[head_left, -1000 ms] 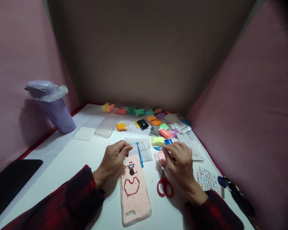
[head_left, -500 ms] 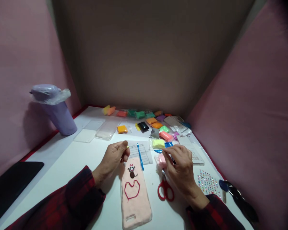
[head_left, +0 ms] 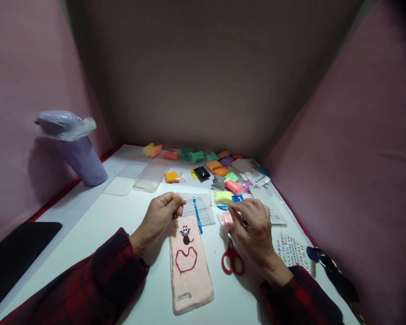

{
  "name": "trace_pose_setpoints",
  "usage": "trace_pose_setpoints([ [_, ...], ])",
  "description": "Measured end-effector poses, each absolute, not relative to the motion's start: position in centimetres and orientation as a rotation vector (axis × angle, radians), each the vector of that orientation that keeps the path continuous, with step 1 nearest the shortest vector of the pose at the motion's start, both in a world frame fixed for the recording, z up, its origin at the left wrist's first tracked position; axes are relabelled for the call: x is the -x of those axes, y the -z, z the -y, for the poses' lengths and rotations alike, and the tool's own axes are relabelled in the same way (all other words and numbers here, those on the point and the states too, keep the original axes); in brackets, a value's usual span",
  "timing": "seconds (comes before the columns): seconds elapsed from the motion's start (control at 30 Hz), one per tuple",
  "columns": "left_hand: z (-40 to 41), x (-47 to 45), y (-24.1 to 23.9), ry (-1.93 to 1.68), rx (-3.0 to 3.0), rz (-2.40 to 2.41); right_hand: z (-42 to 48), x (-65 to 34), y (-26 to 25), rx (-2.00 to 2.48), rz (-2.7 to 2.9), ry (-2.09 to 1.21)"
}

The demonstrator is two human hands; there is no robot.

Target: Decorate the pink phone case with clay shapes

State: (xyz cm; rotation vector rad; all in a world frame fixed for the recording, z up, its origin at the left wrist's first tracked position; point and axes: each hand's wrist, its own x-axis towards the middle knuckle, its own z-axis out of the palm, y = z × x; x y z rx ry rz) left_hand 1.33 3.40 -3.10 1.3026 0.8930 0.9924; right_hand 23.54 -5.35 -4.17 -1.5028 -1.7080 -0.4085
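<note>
A phone case [head_left: 196, 286] covered in pale pink clay lies in front of me. On it are a small brown monkey figure [head_left: 186, 235] with a pink bow and a dark pink heart-like outline [head_left: 186, 260]. Above the case's upper left edge, my left hand [head_left: 160, 219] is closed in a pinch; whatever is between the fingertips is too small to make out. My right hand [head_left: 253, 230] also pinches, over the packs on the right, its grip contents unclear. Red-handled scissors [head_left: 232, 259] lie beside it, their tips by a bagged pink clay pack [head_left: 228, 220].
A blue modelling tool [head_left: 198, 214] rests on a printed paper [head_left: 208, 210]. Beyond are a yellow clay pack [head_left: 222, 197], several other coloured packs and clear phone cases [head_left: 150, 176]. A purple tumbler [head_left: 84, 158] stands left; a rhinestone sheet [head_left: 292, 250] lies right.
The view has shifted slightly, so the table things sit a little higher. My left thumb and fingers have changed position in their pinch. My right hand keeps nearly the same pose.
</note>
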Motion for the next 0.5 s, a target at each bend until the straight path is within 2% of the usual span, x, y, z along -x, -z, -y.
trace_pose_setpoints([
  [0.5,-2.9,-1.2,1.4,-1.055,-1.367,-0.951,5.8,-25.0,2.8,1.376,1.300,0.562],
])
